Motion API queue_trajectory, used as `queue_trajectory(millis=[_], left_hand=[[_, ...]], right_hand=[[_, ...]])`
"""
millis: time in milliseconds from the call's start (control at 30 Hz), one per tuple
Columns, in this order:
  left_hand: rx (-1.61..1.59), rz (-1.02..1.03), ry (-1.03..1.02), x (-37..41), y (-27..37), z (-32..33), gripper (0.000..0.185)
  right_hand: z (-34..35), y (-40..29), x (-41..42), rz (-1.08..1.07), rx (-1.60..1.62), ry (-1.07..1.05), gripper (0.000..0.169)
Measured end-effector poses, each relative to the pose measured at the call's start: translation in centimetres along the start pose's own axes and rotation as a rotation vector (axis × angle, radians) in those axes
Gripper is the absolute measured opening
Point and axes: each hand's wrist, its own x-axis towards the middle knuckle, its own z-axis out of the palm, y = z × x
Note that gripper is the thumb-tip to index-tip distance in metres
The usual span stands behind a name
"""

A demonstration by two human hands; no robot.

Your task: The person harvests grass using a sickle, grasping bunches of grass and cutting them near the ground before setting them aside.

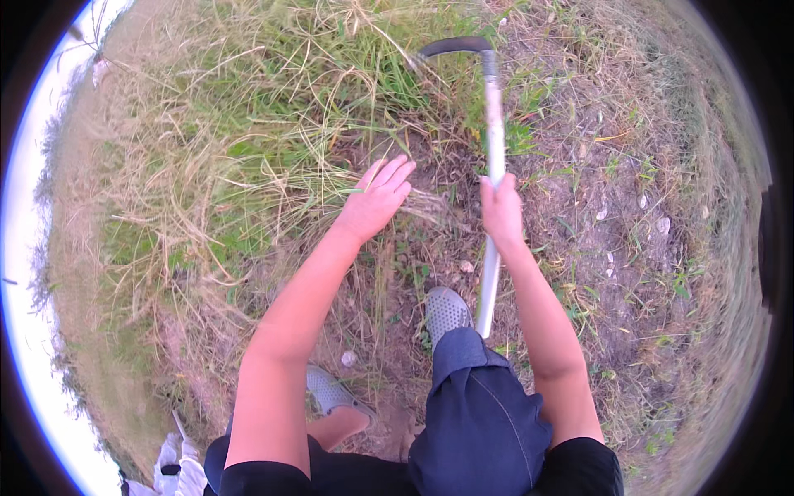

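My right hand (504, 214) is closed round the pale straight handle of a sickle (494, 124). The sickle's dark curved blade is at the top of the view, bent to the left over green grass (397, 71). Left of the handle, my left hand (379, 192) is palm down with its fingers extended, at the edge of long, partly dry grass stems (310, 173). Some stems lie against that hand and stick out past it; whether its fingers grip any is hidden.
Bare soil with sparse weeds and small pale stones (663, 225) lies to the right. My feet, in grey perforated clogs (448, 310), stand on the ground below my hands. White cloth-like material (189, 471) shows at the lower left.
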Motion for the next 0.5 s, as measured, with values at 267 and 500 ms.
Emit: queue_trajectory(millis=[267,500], left_hand=[[0.544,-0.211,-0.306,4.5,-7.9,1.4,0.084],[0.209,-0.626,-0.527,1.4,-9.9,5.5,0.027]], right_hand=[[1.1,2.6,-2.4,-0.156,-0.096,-0.649,0.035],[4.6,3.5,0.4,0.048,-0.047,-0.390,0.034]])
